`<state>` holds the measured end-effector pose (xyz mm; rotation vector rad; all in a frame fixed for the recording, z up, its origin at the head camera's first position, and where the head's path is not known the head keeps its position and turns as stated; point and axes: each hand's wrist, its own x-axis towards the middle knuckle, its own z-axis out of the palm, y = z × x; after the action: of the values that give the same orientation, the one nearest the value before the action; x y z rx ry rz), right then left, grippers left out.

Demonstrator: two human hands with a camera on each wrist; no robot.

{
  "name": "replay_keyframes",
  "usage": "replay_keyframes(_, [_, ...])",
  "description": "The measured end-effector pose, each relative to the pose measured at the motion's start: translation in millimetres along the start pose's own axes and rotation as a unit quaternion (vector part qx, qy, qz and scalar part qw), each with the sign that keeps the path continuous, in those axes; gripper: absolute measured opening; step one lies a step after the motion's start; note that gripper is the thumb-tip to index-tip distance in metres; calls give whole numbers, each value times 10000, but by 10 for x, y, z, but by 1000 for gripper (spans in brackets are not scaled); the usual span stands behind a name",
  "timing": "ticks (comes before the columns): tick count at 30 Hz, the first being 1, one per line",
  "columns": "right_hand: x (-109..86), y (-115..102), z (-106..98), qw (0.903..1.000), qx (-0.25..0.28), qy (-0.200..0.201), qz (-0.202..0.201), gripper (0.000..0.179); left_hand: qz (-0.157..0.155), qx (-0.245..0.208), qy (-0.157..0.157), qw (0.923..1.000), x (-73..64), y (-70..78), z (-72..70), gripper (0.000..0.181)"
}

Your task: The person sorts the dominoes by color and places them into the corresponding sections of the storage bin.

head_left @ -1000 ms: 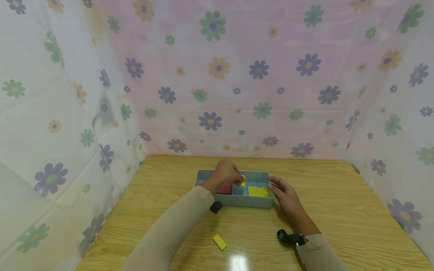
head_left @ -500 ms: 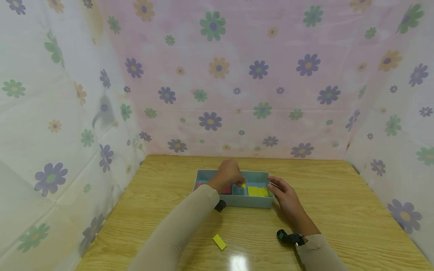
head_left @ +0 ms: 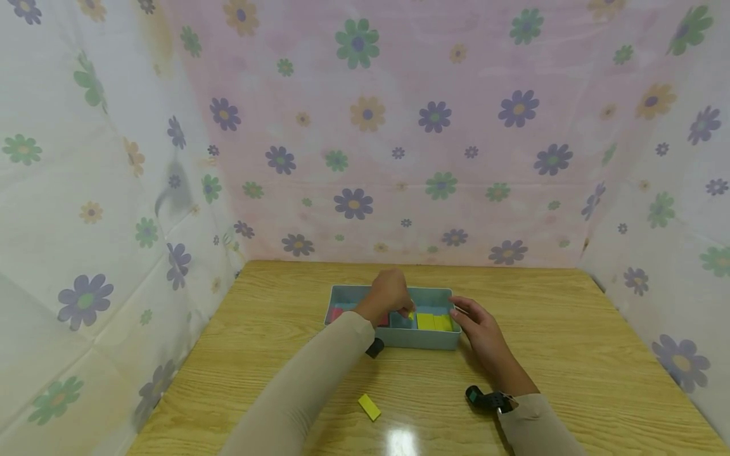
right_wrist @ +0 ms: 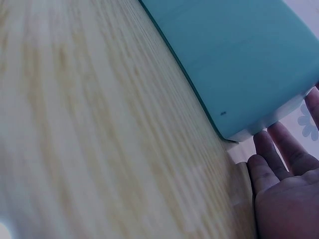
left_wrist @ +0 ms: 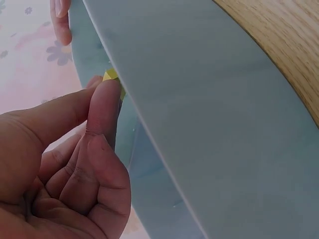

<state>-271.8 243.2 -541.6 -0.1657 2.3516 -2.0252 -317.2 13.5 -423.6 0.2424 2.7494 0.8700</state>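
Observation:
My left hand [head_left: 391, 294] reaches into the blue-grey box [head_left: 422, 340], pinching a small yellow block [left_wrist: 110, 74] between thumb and fingertip. In the left wrist view, the block shows just at the box's rim, mostly covered by the fingers. Flat yellow blocks [head_left: 433, 322] lie in a row in the right part of the box. Red blocks [head_left: 336, 313] lie in its left part, partly hidden behind my left wrist. My right hand [head_left: 483, 329] rests its fingertips against the box's right end; in the right wrist view the fingers [right_wrist: 291, 147] extend along that end wall.
A single yellow block [head_left: 369, 407] lies on the wooden table [head_left: 274, 367] in front of the box. A black wrist camera [head_left: 481, 398] sits on the right wrist, another [head_left: 374, 348] on the left. Flowered cloth [head_left: 399, 209] encloses the table's back and sides.
My left hand, with the yellow block, has moved slightly right and lower into the box. The right hand stays at the box's end.

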Motion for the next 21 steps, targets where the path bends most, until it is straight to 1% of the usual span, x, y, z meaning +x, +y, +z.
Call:
replay_keyframes(4, [4, 2, 5, 10000, 25, 1, 0, 57, 5, 75, 8, 10000, -34, 21, -13, 18])
replay_keyframes(8, [10, -2, 8, 10000, 34, 16, 29, 53, -70, 169, -18, 9998, -15, 33, -8, 19])
replay_keyframes(11, [12, -8, 11, 10000, 55, 20, 38, 52, -94, 207, -58, 9997, 9, 36, 1, 16])
replay_keyframes(16, [8, -18, 14, 10000, 22, 2, 15, 53, -26, 41, -51, 10000, 20, 16, 9, 11])
replay_keyframes(18, [4, -17, 12, 10000, 20, 10, 16, 54, 25, 27, -13, 10000, 28, -2, 12, 17])
replay_keyframes(21, [-4, -17, 10, 10000, 50, 20, 21, 56, 97, -107, 44, 9999, 31, -26, 13, 31])
